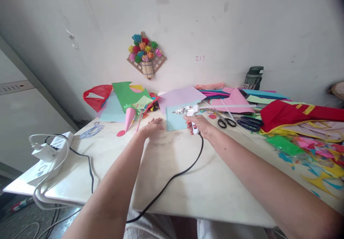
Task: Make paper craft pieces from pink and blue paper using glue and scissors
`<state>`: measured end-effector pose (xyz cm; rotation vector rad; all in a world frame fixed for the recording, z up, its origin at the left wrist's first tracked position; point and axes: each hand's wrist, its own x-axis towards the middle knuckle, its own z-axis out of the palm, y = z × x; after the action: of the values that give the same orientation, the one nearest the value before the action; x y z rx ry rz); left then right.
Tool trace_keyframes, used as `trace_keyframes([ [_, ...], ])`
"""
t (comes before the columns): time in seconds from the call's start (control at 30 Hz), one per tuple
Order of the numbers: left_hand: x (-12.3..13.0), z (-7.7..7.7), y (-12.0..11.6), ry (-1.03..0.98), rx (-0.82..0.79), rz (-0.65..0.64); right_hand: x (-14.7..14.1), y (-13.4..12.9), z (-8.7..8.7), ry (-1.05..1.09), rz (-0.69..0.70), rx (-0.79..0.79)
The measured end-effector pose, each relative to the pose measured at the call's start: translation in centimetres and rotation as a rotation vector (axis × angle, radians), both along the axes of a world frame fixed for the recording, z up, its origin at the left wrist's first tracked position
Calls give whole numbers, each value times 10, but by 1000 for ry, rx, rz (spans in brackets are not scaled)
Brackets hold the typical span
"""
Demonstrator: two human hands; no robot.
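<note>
My right hand is wrapped round the handle of a white hot glue gun, whose nozzle points left over a light blue sheet of paper. A long pale glue stick juts out of the gun's back, and its black cord curves down over the table's front edge. On the bare tabletop left of the blue sheet, my left hand lies flat with fingers stretched out. Just left of that hand stands a pink paper cone with a green frilled top, beside a red paper circle.
Scissors with black handles and dark blue scissors lie to the right, near a red cloth and scattered paper scraps. A white power strip with cables sits left. Coloured paper and a bottle line the wall.
</note>
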<state>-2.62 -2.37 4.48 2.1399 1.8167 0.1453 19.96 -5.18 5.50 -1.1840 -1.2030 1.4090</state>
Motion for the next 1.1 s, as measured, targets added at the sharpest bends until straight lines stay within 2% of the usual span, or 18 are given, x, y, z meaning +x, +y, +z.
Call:
trace_keyframes([
  [0.13,-3,-13,9,67,118,38,-6,22,-2,141,-142,30],
  [0.23,-2,-25,16,131,208,133,-18,38,-4,264,-188,36],
  [0.37,3,-33,22,206,263,147,-36,52,-11,343,-242,45],
  [0.67,11,-31,22,221,243,132,-41,59,-35,324,-265,19],
  [1.1,15,-31,24,213,235,171,-43,54,-32,322,-267,28],
])
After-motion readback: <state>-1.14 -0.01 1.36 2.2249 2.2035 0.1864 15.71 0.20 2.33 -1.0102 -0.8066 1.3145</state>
